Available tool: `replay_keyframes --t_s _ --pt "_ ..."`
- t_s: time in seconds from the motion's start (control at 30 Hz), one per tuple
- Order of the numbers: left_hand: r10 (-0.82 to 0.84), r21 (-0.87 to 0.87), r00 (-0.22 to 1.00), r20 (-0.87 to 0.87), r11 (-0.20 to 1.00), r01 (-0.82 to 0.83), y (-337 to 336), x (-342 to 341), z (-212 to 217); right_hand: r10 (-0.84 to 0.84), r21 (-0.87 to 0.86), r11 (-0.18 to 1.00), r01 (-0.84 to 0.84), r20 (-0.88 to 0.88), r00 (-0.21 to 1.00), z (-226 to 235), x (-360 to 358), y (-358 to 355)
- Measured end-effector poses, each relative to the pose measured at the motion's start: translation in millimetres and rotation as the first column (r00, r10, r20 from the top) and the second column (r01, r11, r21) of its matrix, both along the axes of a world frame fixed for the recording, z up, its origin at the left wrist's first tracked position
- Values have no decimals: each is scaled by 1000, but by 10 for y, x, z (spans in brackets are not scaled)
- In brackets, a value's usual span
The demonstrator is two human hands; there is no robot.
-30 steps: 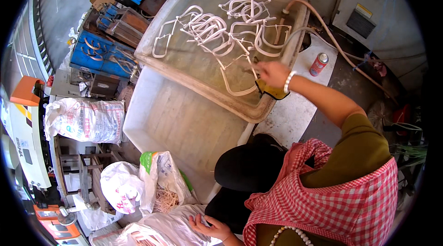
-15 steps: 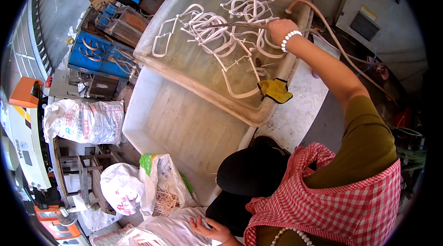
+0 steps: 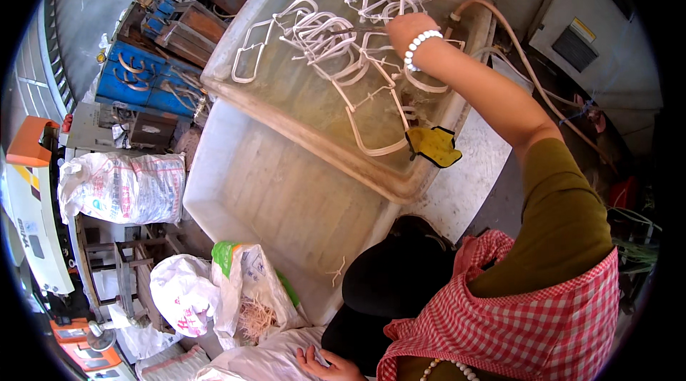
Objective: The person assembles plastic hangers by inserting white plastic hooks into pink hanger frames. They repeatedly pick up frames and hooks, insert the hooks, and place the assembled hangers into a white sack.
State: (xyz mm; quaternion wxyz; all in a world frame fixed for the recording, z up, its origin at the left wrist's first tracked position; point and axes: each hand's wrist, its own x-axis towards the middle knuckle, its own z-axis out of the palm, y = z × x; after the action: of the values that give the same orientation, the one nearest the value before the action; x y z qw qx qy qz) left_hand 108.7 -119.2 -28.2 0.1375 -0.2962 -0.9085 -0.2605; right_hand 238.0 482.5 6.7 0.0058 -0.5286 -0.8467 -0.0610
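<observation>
Over the far, water-filled tub (image 3: 300, 124), my right hand (image 3: 411, 34) is closed on a thin dark rod (image 3: 357, 30). The rod's far end reaches in among pale pink-white moulded plastic loops (image 3: 321, 34), which lie tangled in the water. One long loop (image 3: 379, 149) stretches toward the tub's near edge, where a yellow glove-like cloth (image 3: 434, 146) with black trim hangs over the rim. Low in the view, my left hand (image 3: 327, 365) has its fingers apart, with nothing seen in it. It is beside my dark-clad knee and a white sack (image 3: 250, 365).
A second pale tub (image 3: 300, 195) stands nearer, with a thin branching piece (image 3: 336, 271) in it. An open bag (image 3: 246, 281) holds thin pale sticks. An orange hose (image 3: 511, 45) enters the far tub. Blue metal blocks (image 3: 128, 84) and a full sack (image 3: 125, 188) stand left.
My right hand has moved left over the water with the rod. The thin branching piece in the near tub shows fully now. My left hand stays low; the view has shifted slightly.
</observation>
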Motion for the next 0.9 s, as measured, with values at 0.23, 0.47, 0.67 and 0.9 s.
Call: replay_keyframes --t_s 0.23,0.47,0.67,0.9 --pt "24 -36 999 48 999 -22 120 -14 119 -43 -108 994 27 -145 988 -1045 -593 685" --pt "18 -37 1000 -16 999 -19 31 -22 77 -529 -547 813 199 -551 645 -2295 -1190 750" --pt "88 -66 996 -7 994 -88 -31 51 118 -574 -576 802 160 -668 474 -2344 -1279 284" --pt "41 -49 995 -87 998 -46 -78 56 124 -511 -497 859 128 -810 288 -2170 -1040 6"
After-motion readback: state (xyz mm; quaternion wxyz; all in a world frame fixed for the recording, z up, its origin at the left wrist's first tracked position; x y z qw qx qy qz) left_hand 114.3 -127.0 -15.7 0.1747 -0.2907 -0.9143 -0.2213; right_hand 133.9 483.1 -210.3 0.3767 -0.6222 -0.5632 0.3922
